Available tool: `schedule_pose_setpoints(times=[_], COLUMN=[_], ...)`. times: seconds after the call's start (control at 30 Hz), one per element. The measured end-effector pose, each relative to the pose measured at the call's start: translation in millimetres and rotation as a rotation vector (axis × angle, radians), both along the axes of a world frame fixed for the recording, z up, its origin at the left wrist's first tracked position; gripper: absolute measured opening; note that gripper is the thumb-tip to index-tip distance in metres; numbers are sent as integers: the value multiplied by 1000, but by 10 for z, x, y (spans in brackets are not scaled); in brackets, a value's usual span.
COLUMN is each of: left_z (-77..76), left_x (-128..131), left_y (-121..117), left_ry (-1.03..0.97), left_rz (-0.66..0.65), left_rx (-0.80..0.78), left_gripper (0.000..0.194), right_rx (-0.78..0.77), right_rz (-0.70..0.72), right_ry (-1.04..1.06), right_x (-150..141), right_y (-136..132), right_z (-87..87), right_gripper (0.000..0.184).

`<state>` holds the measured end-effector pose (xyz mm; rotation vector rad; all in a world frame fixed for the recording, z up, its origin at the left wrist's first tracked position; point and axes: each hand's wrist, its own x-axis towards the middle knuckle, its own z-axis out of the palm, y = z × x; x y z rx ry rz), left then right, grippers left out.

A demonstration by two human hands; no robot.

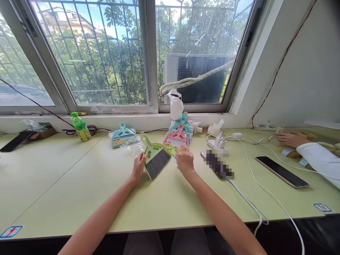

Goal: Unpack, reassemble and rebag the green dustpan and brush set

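My left hand (138, 166) is closed around the left edge of a green dustpan (152, 150). A small hand brush with dark grey bristles (158, 163) is nested in that dustpan, tilted above the table. My right hand (185, 159) has its fingers curled at a yellow printed card (172, 150), beside the lower end of a pink dustpan and brush set (178, 136); the fingertips' exact grip is partly hidden. Behind the pink set lie teal sets in clear plastic (185, 122). Left of the green dustpan rests a wrapped light-blue dustpan and brush set (123, 135).
A green-capped bottle (81, 127) stands at the back left. Right of my hand are a pixelated phone (217, 164), white cables (249, 170), a power strip (219, 143) and a dark phone (281, 171). Another person's hand (290, 139) touches brown items at the far right.
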<state>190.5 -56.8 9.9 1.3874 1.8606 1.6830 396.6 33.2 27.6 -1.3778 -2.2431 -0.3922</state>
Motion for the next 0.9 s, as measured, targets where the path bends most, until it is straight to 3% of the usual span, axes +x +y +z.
schedule_pose_setpoints(times=[0.1,0.17,0.23,0.4,0.67,0.83,0.9], left_z=[57,92,118,142,76,-17,-17], left_x=[143,273,388,466,441,109,-125], left_y=[-114,-187,-240,-272,-157,8,64], left_ry=[139,227,302,352,156,-123,-202], left_rz=[-5,-31,-82,-164,-340,-100,-41], left_rx=[39,33,31,43,54,107,114], left_gripper=[38,38,39,41,41,46,52], right_rx=[76,37,-35,-174,-395,-728,-745], right_rz=[200,389,489,462,631,798,775], right_ry=[121,222,333,526,812,1131,1108], right_x=[-22,-60,-122,-227,-184,-44,99], right_y=[-128,-227,-324,-401,-171,-60,35], right_z=[75,79,51,-3,-4,151,273], right_gripper=[27,25,23,18,25,41,46])
